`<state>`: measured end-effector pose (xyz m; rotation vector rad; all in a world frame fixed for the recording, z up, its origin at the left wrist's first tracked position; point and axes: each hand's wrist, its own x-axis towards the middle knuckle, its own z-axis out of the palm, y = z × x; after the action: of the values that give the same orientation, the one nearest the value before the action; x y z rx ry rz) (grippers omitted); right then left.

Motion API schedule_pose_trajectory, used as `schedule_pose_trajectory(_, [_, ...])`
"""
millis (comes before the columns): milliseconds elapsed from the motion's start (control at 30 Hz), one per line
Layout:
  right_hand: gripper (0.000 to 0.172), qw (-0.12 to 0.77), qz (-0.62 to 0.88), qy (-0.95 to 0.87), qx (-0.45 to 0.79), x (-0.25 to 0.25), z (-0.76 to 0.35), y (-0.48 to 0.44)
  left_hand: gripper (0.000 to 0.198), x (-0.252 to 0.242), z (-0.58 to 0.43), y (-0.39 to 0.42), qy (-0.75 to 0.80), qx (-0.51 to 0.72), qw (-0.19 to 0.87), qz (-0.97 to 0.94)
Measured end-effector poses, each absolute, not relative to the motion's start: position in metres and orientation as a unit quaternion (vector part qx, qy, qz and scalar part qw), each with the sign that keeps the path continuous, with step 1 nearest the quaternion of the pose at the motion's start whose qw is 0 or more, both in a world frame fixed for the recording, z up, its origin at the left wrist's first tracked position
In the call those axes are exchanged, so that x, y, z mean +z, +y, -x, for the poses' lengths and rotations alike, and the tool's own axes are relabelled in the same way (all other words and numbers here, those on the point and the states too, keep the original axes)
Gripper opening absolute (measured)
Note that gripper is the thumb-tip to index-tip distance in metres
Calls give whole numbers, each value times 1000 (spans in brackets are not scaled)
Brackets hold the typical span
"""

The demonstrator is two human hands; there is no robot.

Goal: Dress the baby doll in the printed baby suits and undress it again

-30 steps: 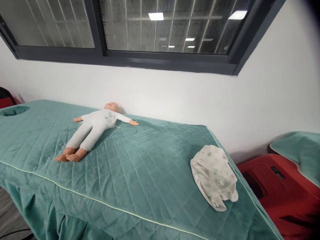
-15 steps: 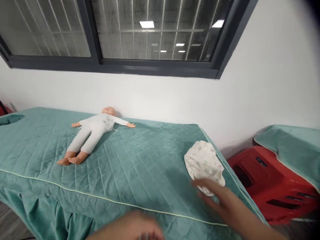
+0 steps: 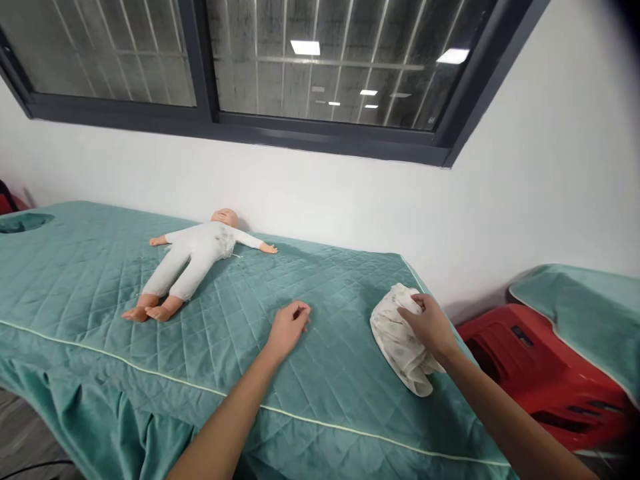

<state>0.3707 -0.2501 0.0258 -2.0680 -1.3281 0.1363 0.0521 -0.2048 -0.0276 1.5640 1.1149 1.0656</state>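
Note:
On the right part of the green quilted bed cover (image 3: 330, 373) lies a bunched white cloth (image 3: 393, 327) with a small print and a rounded, bound edge; it looks like a baby garment. My right hand (image 3: 427, 323) pinches its upper side between thumb and fingers. To the left of it, my left hand (image 3: 290, 327) hovers over or rests on the cover, fingers curled in, with nothing visible in them. Farther off, a baby doll (image 3: 193, 250) in a white body suit lies on its back, arms spread and feet toward me.
A white wall (image 3: 320, 193) with a dark-framed window (image 3: 320, 137) stands behind the bed. Beyond the bed's right edge is a red plastic piece (image 3: 540, 360), partly draped with green cloth (image 3: 585, 300). A face hole (image 3: 25, 222) shows at the far left.
My right hand has moved up onto the white cloth and taken hold of it. My left hand has come forward from the bottom edge over the cover. The view has tilted slightly.

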Motion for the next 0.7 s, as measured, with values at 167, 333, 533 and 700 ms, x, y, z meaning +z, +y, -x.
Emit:
schedule_pose_trajectory(167, [24, 390, 623, -676, 56, 68, -291, -239, 38, -24, -44, -206, 368, 425, 573, -596])
schedule_pose_trajectory(333, [5, 345, 433, -819, -153, 86, -214, -241, 63, -33, -32, -199, 249, 533, 687, -426])
schedule_pose_trajectory(533, [13, 185, 470, -853, -129, 41, -177, -271, 70, -39, -29, -197, 127, 573, 744, -319])
schedule_pose_trajectory(700, [35, 215, 500, -834, 96, 10, -147, -289, 71, -36, -23, -195, 137, 581, 758, -261])
